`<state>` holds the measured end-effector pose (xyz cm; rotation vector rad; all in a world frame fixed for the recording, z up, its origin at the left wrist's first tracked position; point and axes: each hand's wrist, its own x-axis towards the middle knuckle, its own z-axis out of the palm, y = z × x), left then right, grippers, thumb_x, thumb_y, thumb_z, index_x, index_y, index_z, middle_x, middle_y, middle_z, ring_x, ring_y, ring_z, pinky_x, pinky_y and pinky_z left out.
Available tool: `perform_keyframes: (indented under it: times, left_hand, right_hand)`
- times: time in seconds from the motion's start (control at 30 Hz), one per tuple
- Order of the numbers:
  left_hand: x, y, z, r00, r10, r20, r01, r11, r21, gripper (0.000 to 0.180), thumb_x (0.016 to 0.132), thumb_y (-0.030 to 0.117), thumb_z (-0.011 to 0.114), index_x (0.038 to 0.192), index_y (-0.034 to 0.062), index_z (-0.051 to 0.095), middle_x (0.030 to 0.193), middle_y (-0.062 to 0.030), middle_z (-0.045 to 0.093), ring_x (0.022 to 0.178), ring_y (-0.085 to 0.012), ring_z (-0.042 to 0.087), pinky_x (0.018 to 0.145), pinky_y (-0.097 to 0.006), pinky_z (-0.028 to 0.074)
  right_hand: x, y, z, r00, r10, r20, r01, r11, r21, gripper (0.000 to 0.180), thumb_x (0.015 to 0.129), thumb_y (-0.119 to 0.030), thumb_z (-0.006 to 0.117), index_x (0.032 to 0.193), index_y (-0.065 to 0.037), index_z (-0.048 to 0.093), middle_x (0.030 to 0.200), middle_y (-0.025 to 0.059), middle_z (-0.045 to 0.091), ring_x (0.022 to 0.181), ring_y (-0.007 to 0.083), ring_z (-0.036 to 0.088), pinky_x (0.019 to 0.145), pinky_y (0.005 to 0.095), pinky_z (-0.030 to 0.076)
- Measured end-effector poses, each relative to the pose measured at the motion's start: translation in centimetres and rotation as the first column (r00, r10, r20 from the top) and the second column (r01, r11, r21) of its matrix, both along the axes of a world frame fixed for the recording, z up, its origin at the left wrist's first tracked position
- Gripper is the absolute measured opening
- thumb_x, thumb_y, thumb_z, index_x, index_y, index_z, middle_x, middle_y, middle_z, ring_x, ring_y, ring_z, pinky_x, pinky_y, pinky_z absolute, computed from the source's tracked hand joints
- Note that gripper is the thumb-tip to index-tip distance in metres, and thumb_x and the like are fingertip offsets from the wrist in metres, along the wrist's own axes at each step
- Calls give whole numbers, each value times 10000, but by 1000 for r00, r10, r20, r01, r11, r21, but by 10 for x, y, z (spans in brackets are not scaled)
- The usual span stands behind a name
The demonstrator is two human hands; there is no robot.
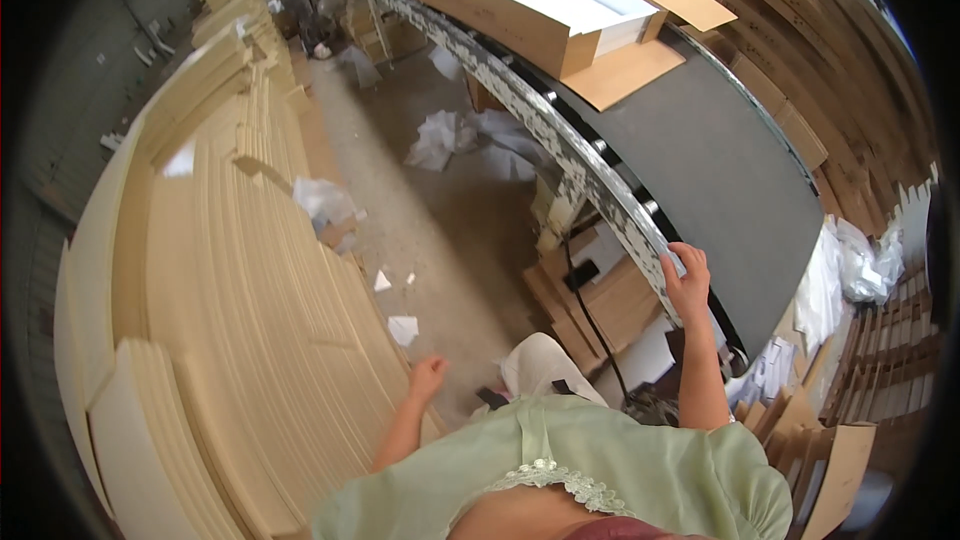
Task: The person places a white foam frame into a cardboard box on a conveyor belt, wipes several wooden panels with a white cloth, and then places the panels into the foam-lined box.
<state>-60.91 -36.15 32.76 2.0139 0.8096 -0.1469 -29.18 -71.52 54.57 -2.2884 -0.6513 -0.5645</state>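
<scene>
Where the conveyor's side rail curves down toward the body, its near end is touched by the right hand. The right forearm is raised steeply, and the fingers are curved over the rail's upper edge; whether the rail is firmly gripped cannot be told. The left hand is held lower, well apart from the rail, near a stack of boards. Its fingers are curled inward, but whether they are fully clenched cannot be told.

The rail is coated in pale, flaking paint broken by dark patches. Beside it, a smooth, matte grey belt is carried. On the belt, an open rectangular carton of brown cardboard is set, lined in smooth white material. The boards are cream-coloured, flat and closely layered. Between stack and conveyor, the floor is littered with crumpled whitish sheeting. Beyond the belt, brown cardboard is piled in flat layers.
</scene>
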Motion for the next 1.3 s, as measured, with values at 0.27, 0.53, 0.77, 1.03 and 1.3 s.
perform_keyframes:
  times: [0.27, 0.53, 0.77, 1.03, 1.3]
  left_hand:
    - [70, 88, 17, 988, -57, -142, 38, 990, -132, 380, 807, 336, 609, 1032, 30, 628, 945, -117, 657, 869, -194, 622, 770, -303, 477]
    - [203, 227, 55, 982, 175, -69, -181, 979, -93, 336, 828, 278, 602, 1003, -8, 624, 817, -62, 640, 746, -135, 587, 691, -266, 463]
    - [385, 331, 64, 959, 282, -29, -265, 854, -449, 327, 857, 259, 592, 1067, 9, 575, 876, -55, 620, 678, -128, 591, 606, -234, 490]
    - [676, 473, 101, 965, 187, 182, -76, 870, -488, 380, 875, 470, 495, 902, 92, 486, 824, -36, 549, 737, -138, 528, 619, -309, 455]
    - [882, 475, 156, 866, 404, 297, -91, 709, -700, 936, 730, 698, 504, 1415, 181, 128, 1444, -130, 156, 1283, -302, 259, 982, -484, 318]
  right_hand:
    - [164, 121, -4, 999, 0, -47, 7, 990, 138, 268, 752, -210, 687, 955, -55, 604, 988, 104, 605, 917, 270, 547, 776, 352, 446]
    - [349, 271, 38, 987, 147, 64, -146, 989, -19, 641, 704, -325, 713, 1221, -55, 447, 1279, 168, 430, 1153, 337, 412, 973, 404, 343]
    - [489, 364, 60, 993, -26, -115, -31, 882, -471, 871, 653, -436, 699, 1306, 7, 330, 1295, 223, 384, 1188, 348, 376, 1014, 400, 282]
    - [559, 403, 31, 800, -195, -567, -291, 700, -652, 432, 723, -279, 612, 1110, -96, 556, 905, 137, 630, 892, 321, 589, 766, 403, 474]
    - [490, 300, 38, 778, -341, -528, 4, 842, -539, 366, 730, -188, 593, 1091, -137, 564, 849, 135, 635, 823, 333, 591, 703, 410, 465]
